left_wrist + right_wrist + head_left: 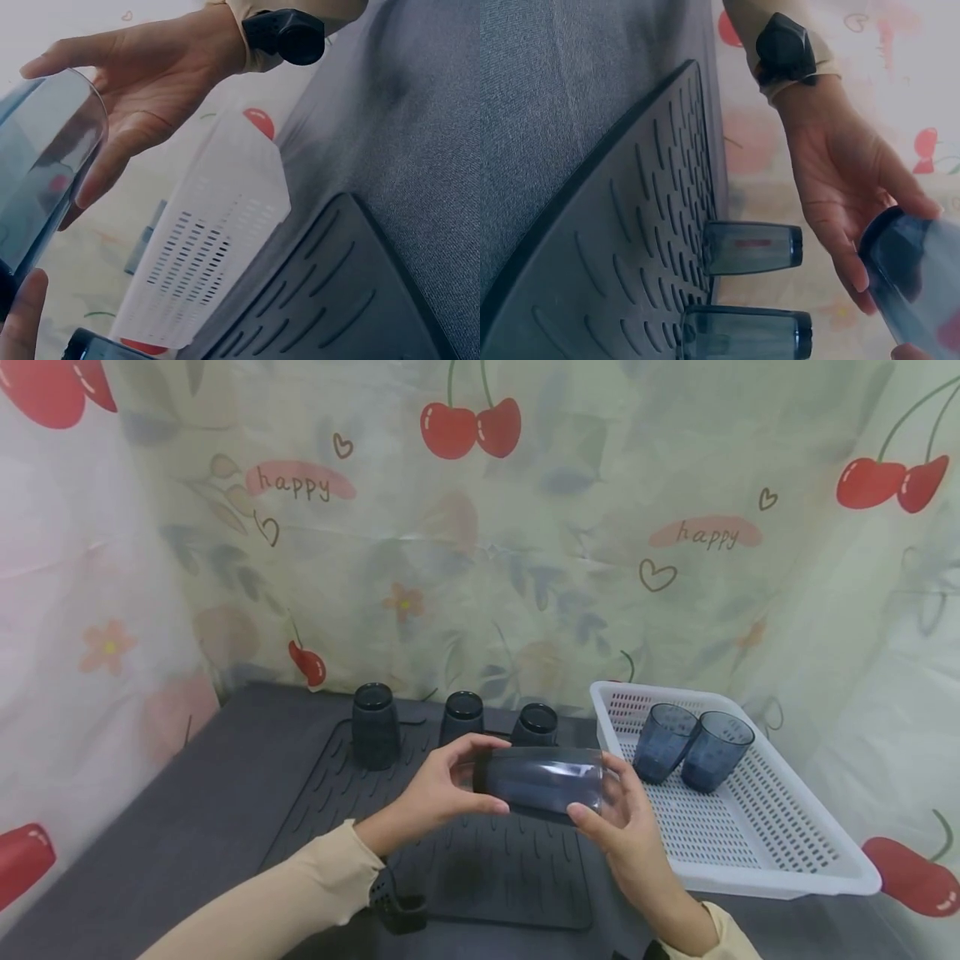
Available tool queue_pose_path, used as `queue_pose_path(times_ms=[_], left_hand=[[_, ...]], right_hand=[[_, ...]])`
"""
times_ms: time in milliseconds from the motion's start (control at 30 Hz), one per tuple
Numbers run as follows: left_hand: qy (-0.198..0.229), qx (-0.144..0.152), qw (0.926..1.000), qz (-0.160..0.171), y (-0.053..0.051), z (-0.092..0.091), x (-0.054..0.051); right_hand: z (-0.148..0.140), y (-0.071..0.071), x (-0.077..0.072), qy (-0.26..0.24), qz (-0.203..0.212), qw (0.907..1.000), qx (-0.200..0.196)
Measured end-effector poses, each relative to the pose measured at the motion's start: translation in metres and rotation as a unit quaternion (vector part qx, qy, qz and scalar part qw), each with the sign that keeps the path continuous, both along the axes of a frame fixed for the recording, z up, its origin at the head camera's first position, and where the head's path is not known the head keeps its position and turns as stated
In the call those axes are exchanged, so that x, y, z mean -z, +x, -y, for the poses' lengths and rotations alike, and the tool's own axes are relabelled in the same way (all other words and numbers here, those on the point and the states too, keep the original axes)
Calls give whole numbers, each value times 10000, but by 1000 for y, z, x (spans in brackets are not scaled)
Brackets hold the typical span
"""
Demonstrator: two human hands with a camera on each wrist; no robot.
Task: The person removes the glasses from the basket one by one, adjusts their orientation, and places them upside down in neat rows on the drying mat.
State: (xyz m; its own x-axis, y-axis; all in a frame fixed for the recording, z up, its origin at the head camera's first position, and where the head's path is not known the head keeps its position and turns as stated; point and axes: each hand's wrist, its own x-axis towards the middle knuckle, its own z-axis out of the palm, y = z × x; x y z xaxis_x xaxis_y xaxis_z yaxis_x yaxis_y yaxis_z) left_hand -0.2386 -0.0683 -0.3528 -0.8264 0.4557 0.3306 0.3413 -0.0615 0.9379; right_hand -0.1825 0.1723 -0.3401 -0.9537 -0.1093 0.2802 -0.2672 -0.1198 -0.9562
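Note:
A blue-tinted drinking glass [543, 781] lies sideways in the air above the dark ribbed mat [495, 885], held between both hands. My left hand [450, 785] grips its thick base end, thumb in front and fingers behind. At the rim end, my right hand [626, 827] holds it with the thumb on the near side. In the left wrist view the clear rim of the glass [90, 112] faces the right palm. The right wrist view shows the dark base of the glass [892, 247] against the left hand's fingers.
Three upside-down glasses stand along the mat's back: a left one [375, 727], a middle one [462, 714] and a right one [537, 724]. To the right, a white perforated basket [810, 827] holds two upright glasses [716, 752]. A cherry-print curtain [480, 568] hangs behind the grey table [187, 827].

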Motion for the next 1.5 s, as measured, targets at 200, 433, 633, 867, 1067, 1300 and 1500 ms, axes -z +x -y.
queue_pose_path(times_ms=[200,433,633,867,1067,1300,1500], left_hand=[[497,178,9985,142,-1,2,-1],[1286,372,9909,91,-2,6,-11],[1617,434,9859,-4,3,5,-21],[1661,404,9853,82,4,10,-29],[1484,173,9885,229,2,21,-31],[1022,-242,9943,157,2,38,-31],[670,-530,9963,30,6,58,-33]], right_hand=[[-1,0,0,243,-294,9992,-111],[-1,0,2,1118,-91,9934,-220],[1,-4,10,1805,25,9803,-801],[-2,-6,17,2398,417,9606,-1340],[-9,-5,21,2952,589,9409,-1553],[-14,-3,26,3084,435,9335,-1779],[-17,-1,27,3137,413,9315,-1794]])
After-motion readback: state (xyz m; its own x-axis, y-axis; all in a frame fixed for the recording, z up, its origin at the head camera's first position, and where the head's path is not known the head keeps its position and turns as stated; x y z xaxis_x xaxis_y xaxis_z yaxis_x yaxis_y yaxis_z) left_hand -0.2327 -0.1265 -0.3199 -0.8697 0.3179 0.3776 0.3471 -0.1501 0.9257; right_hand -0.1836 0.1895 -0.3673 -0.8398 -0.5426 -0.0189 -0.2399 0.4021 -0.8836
